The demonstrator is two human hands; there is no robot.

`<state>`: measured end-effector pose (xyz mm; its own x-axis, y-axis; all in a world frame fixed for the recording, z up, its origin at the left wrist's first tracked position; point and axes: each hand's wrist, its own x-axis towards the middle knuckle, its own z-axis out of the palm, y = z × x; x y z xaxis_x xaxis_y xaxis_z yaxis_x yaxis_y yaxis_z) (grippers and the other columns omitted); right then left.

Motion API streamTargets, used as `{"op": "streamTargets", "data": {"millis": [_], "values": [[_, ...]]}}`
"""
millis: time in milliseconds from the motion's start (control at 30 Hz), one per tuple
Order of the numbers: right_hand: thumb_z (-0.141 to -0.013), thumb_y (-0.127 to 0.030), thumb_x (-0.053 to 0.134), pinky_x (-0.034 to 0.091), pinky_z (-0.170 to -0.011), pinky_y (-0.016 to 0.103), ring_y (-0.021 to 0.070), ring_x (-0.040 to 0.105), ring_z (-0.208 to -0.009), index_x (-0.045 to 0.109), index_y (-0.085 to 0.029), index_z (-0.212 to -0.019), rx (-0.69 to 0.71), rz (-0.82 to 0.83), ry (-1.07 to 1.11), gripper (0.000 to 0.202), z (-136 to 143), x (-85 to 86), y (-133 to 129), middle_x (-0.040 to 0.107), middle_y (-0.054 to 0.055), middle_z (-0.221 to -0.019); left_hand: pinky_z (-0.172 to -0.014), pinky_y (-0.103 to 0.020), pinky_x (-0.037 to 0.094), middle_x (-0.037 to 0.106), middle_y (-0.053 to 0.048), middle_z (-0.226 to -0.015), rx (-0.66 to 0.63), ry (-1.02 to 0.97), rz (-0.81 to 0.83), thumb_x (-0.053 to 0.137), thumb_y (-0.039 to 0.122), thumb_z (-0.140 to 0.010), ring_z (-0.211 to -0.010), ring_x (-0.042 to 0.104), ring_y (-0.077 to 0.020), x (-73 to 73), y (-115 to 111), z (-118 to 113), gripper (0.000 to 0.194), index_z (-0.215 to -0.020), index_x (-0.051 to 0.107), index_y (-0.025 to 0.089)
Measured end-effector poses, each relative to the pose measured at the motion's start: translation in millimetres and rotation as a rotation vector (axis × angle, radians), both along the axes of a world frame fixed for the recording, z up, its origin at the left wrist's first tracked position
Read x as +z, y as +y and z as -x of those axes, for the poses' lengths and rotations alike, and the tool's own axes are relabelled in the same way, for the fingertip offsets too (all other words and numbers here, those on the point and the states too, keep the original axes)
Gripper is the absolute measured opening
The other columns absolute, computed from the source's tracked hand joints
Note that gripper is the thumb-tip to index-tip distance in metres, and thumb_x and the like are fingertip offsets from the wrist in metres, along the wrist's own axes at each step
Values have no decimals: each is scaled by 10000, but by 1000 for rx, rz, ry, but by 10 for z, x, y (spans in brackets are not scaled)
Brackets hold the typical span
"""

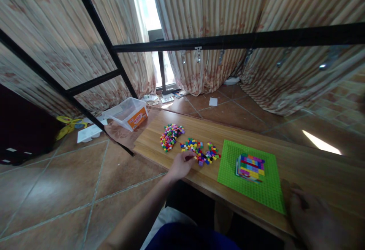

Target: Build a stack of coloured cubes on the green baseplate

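My left hand (181, 164) reaches to the near edge of a loose pile of small colourful toy bricks (201, 158). Its thumb and forefinger are pinched together among the bricks; what is between them is too small to make out. To the right lies a green studded baseplate (228, 166), with a block built of multicoloured toy bricks (252, 168) standing on it. My right hand (313, 214) is beside the baseplate's right edge, low over the table. It is dark and blurred, so its fingers do not show clearly.
A second pile of bricks (170, 136) lies farther left on the wooden table (302, 162). Beyond the table's left end, a clear plastic box (125, 111) with an orange label stands on the floor. A black metal frame (228, 41) crosses in front of striped curtains (205, 10).
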<state>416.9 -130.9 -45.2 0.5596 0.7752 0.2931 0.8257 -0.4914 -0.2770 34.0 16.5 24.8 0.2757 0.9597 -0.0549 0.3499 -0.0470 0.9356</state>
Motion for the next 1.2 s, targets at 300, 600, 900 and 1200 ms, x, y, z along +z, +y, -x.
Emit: {"op": "streamTargets", "data": {"millis": [300,600,900,1200], "values": [[-915,-437,344,449,-673,371,257,616,-802,703,-179,-1020,16,-38,-8,454,187,168,40,669,124,-1012,-757,-259,479,702,-33,-895,-72,-97,-57,607,176,-813,-811,628,-158,167,-128,-377,177,-969,689,170],[-918,-391,370,426,-693,346,229,590,-809,697,-183,-1008,29,-71,-16,397,219,184,49,667,106,-1011,-683,-238,460,681,-7,-773,-212,-77,-173,583,139,-830,-711,597,-136,336,-91,-930,134,-844,711,177],[-909,-351,400,423,-696,336,211,578,-766,701,-180,-984,36,-107,-19,354,232,192,77,661,92,-911,-831,-283,499,703,-30,-887,-259,11,-357,582,136,-850,-852,633,-162,485,-23,-1288,165,-870,730,206],[-918,-325,410,418,-704,319,196,585,-772,695,-173,-973,72,-148,8,328,256,210,90,669,88,-943,-1021,-409,354,694,-13,-1045,-331,250,-625,610,187,-867,-1040,578,-197,483,17,-1699,130,-890,722,248]]}}
